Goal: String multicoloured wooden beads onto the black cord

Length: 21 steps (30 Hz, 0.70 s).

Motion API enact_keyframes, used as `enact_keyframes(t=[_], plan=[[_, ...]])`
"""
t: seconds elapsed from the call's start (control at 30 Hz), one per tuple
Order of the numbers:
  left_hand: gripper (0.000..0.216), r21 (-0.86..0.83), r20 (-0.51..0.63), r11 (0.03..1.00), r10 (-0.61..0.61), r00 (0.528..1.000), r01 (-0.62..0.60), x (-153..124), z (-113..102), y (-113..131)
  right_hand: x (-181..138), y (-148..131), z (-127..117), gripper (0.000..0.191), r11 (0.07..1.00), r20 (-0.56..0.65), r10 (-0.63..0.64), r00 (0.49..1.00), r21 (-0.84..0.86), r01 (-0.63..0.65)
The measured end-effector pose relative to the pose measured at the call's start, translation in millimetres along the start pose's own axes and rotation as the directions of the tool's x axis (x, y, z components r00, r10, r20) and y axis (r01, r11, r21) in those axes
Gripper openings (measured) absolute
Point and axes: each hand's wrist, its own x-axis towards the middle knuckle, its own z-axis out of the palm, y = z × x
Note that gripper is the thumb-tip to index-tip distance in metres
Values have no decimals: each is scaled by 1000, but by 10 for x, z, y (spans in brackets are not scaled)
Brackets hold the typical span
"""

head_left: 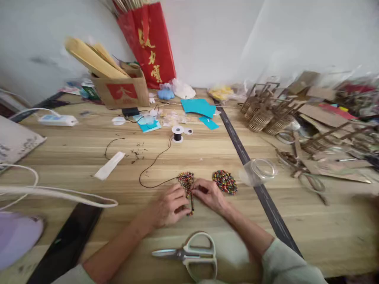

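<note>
White-handled scissors (192,254) lie nearest on the wooden surface (74,165), apart from both hands. Just beyond them, the left hand (168,207) has its grip pressed together on the lower strand of a multicoloured beaded piece (186,182). The right hand (210,193) pinches the same piece from the other side. A bead pile (225,182) lies just right of it. A black cord (154,165) runs from the piece to a spool (177,134) farther back.

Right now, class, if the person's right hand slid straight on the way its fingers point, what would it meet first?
Probably the beaded piece, which lies right at the fingertips of the right hand; depth is hard to judge here.
</note>
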Motion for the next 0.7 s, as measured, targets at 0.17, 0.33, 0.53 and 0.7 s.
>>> enact_keyframes(t=[0.17, 0.33, 0.53, 0.7], plan=[[15, 103, 118, 992, 58, 991, -71, -1, 9, 42, 14, -5, -29, 9, 1000, 8, -9, 1000, -17, 9], [9, 88, 171, 995, 30, 985, -46, 30, -60, 42, 38, -30, -72, 15, 996, 46, -82, 996, -38, 84], [14, 13, 233, 999, -47, 971, 46, 25, -192, -63, 51, -27, -116, 16, 992, 83, -112, 990, -56, 117], [11, -25, 308, 984, -162, 937, 178, -4, -295, -149, 40, -18, -124, 14, 995, 137, -75, 988, -61, 84]])
